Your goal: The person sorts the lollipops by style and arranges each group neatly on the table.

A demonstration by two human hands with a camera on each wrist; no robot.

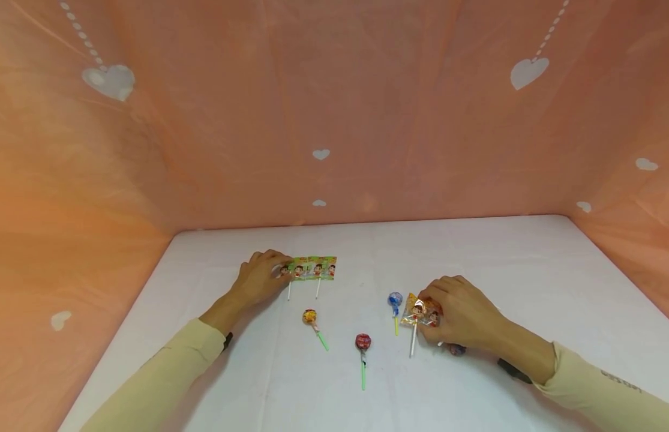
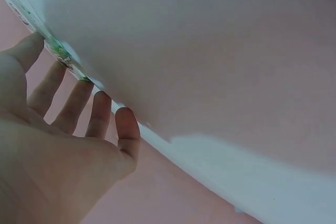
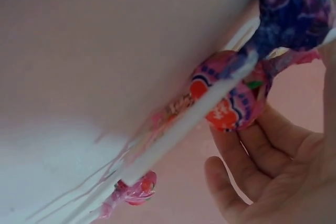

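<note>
In the head view, the left hand (image 1: 261, 277) lies at ten o'clock on the white tabletop (image 1: 366, 252), its fingers against the near end of a green packet of lollipops (image 1: 315, 268) whose white sticks point to six o'clock. At three o'clock, the right hand (image 1: 464, 312) touches an orange packet of lollipops (image 1: 415, 311); whether it pinches the packet, I cannot tell. A blue lollipop (image 1: 395, 299) lies just beside that packet at nine o'clock, and a dark candy (image 1: 456, 349) shows partly under the right hand. A yellow lollipop (image 1: 309, 316) lies at nine o'clock on the tabletop, and a red lollipop (image 1: 363, 342) at six.

In the left wrist view, the hand fills eight o'clock, its fingers (image 2: 76, 105) spread and fairly straight, some tips touching the green packet at ten o'clock.

In the right wrist view, a dark blue candy (image 3: 296, 17) looms at two o'clock, a pale stick (image 3: 181, 124) slanting toward seven. A pink-and-red candy (image 3: 241, 100) sits at three o'clock in front of the hand's slightly bent, parted fingers. A smaller pink candy (image 3: 140, 188) shows between six and seven.
</note>
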